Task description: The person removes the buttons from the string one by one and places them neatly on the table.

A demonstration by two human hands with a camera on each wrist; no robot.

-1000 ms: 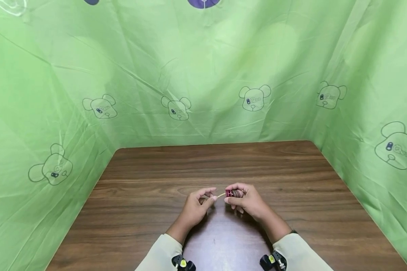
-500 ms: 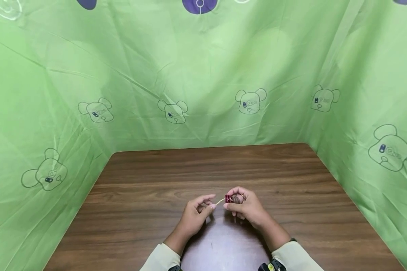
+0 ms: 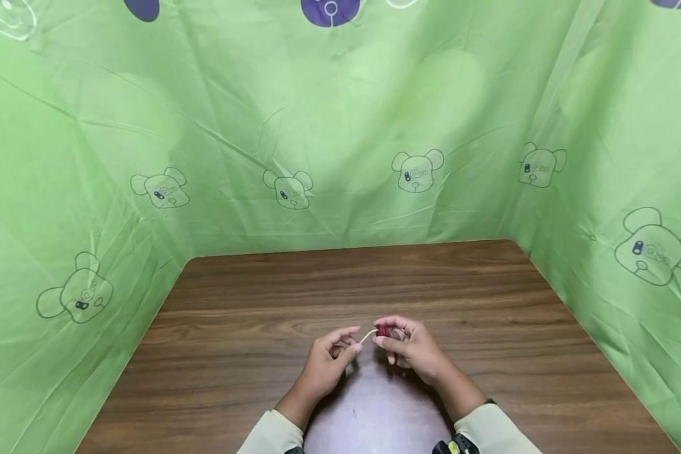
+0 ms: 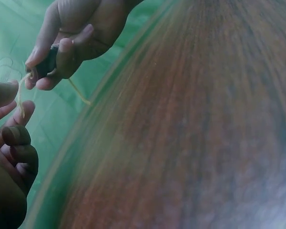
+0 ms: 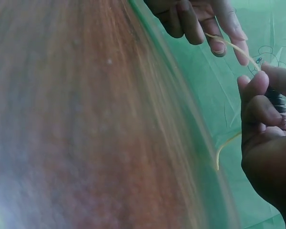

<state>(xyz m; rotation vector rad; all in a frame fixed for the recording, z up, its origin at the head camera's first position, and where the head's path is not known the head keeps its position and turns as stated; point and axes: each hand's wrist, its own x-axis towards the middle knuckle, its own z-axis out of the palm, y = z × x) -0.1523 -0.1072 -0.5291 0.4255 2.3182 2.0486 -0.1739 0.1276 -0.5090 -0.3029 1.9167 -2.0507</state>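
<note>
My left hand [image 3: 328, 359] pinches a pale yellow cord [image 3: 367, 336] between thumb and fingertip. From there the cord bows across a short gap to my right hand [image 3: 417, 350]. Thumb and fingers of that hand grip a small row of dark red and brown bead-like pieces [image 3: 382, 331], whose dark ridged side [image 5: 276, 100] shows in the right wrist view. At the near end of the row, the cord [image 4: 25, 78] comes out of a hole in the left wrist view. A loose cord tail [image 5: 224, 147] hangs from the other side. Fingers hide much of the row.
Both hands are above a brown wood-grain table [image 3: 250, 284], near its front. Green cloth [image 3: 340, 113] printed with bear heads encloses the back and both sides. A strapped-on wrist camera [image 3: 456, 445] sits at the right sleeve.
The cord between the hands has gone from nearly straight to bowed. My right fingers now cover more of the brown pieces. The head view has shifted slightly.
</note>
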